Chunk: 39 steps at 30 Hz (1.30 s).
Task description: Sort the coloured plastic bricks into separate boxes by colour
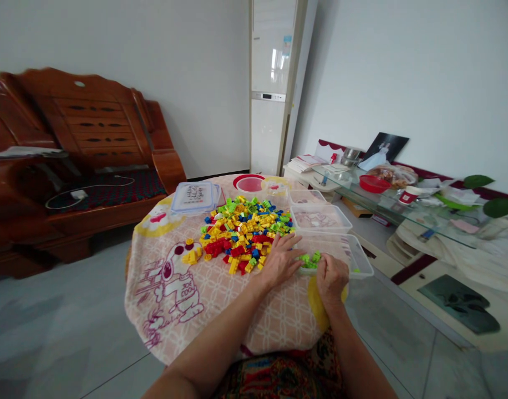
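A heap of yellow, red, blue and green building bricks covers the middle of a round table with a patterned cloth. At the heap's right front edge lies my left hand, palm down with its fingers spread. Close by on the right, my right hand is closed at the near edge of a clear plastic box; what it holds, if anything, is hidden. Several green bricks are between the two hands, at the box's left end.
Two more clear boxes stand behind the nearest one. Lidded containers lie at the back left, and a pink-red bowl at the back. A glass-topped cabinet is on the right, a wooden bench on the left.
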Available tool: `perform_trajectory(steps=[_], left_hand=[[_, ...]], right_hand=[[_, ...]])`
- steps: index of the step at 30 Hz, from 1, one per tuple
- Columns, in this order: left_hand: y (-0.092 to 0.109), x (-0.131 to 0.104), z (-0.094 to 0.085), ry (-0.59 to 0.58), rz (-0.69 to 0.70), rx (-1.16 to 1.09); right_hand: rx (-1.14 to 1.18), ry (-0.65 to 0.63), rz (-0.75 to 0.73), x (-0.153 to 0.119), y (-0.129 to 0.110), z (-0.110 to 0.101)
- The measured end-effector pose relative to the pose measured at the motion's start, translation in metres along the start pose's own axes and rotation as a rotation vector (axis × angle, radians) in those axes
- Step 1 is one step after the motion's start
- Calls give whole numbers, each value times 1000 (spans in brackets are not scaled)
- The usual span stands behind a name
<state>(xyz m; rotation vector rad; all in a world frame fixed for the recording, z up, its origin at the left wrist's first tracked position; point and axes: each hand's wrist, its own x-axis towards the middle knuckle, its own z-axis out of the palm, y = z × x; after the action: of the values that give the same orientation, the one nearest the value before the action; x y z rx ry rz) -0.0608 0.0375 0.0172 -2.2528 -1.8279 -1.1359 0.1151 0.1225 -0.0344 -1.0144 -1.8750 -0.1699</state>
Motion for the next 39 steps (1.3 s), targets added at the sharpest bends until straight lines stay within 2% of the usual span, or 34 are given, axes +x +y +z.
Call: perform_trajectory(steps=[3, 5, 8, 14, 18, 22, 24, 26, 34, 39], left_hand=[[3, 2, 5, -2, 0, 9], [-1, 1, 1, 30, -18, 9], [-12, -6, -15, 68, -87, 56], [-47, -23, -55, -18, -278, 247], [-64, -27, -65, 84, -419, 280], [-72, -27, -68, 205, -453, 265], [-72, -27, -69, 217, -441, 249], [-69, -28, -71, 168, -405, 231], [-50, -43, -85, -163, -327, 207], [-49, -53, -90, -234, -314, 235]], right_hand=[[5, 6, -2, 0, 1, 0], [12, 4, 0, -1, 1, 0], [20, -3, 12, -1, 1, 0], [29, -7, 21, -2, 1, 1], [19, -8, 23, -2, 1, 0], [24, -6, 24, 0, 0, -1], [28, -8, 22, 0, 0, -1], [30, -8, 21, -1, 0, -1], [22, 3, -2, 0, 1, -1], [17, -5, 3, 0, 0, -2]])
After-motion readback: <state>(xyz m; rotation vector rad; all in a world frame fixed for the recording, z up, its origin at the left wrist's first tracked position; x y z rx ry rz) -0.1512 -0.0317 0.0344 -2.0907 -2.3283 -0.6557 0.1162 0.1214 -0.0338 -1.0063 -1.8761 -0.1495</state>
